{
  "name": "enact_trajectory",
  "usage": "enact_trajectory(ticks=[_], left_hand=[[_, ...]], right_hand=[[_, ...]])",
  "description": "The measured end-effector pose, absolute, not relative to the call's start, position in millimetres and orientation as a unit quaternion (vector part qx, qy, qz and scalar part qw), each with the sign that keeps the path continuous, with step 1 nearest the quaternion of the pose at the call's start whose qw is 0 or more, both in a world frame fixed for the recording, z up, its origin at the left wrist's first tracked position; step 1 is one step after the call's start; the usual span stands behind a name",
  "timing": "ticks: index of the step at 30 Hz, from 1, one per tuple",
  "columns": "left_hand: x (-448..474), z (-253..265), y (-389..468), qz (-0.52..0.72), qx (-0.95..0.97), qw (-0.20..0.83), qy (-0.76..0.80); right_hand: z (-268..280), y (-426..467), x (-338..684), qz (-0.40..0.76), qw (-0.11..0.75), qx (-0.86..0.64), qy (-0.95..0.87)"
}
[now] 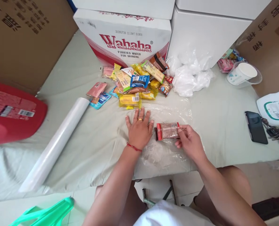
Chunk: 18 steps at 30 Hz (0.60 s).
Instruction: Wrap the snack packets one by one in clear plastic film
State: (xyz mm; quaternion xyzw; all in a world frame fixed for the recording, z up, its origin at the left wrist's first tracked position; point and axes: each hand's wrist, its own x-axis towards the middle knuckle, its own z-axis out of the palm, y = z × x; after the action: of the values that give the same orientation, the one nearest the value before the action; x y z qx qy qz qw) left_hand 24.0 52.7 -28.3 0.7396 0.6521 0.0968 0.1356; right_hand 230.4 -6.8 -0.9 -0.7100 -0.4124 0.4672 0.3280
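I see right hand (188, 139) pinching red-brown packet (167, 131) by its right end, long axis crosswise toward left hand (140, 130), fingers spread.

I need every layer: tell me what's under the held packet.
At the left end of the held packet, a dark wrapper edge shows; clear plastic film surrounds both. Whatever lies beneath the packet's middle is covered.

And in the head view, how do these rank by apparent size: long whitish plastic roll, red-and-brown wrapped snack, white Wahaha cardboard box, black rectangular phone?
1. White Wahaha box
2. Plastic roll
3. Black phone and wrapped snack: too alike to rank
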Motion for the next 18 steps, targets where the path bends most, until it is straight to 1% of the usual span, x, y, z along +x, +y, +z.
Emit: enact_trajectory(ticks=[2,4,5,7,9,13,18], left_hand=[[24,-29,53,0.096,0.740,0.135,0.652],[24,-30,53,0.100,0.741,0.133,0.651],[25,-30,53,0.103,0.741,0.132,0.650],[25,-30,52,0.107,0.742,0.132,0.649],[25,-29,52,0.108,0.741,0.134,0.649],[23,-27,53,0.109,0.738,0.140,0.651],[22,-26,53,0.115,0.738,0.144,0.649]], right_hand=[[0,-11,234,0.343,0.263,-0.734,-0.523],[2,-12,240,0.236,0.239,-0.723,-0.604],[3,-10,243,0.207,0.235,-0.702,-0.640],[7,-1,245,0.192,0.218,-0.636,-0.715],[9,11,244,0.206,0.174,-0.565,-0.780],[9,29,237,0.238,0.085,-0.496,-0.831],[1,30,232,0.226,0.067,-0.483,-0.843]])
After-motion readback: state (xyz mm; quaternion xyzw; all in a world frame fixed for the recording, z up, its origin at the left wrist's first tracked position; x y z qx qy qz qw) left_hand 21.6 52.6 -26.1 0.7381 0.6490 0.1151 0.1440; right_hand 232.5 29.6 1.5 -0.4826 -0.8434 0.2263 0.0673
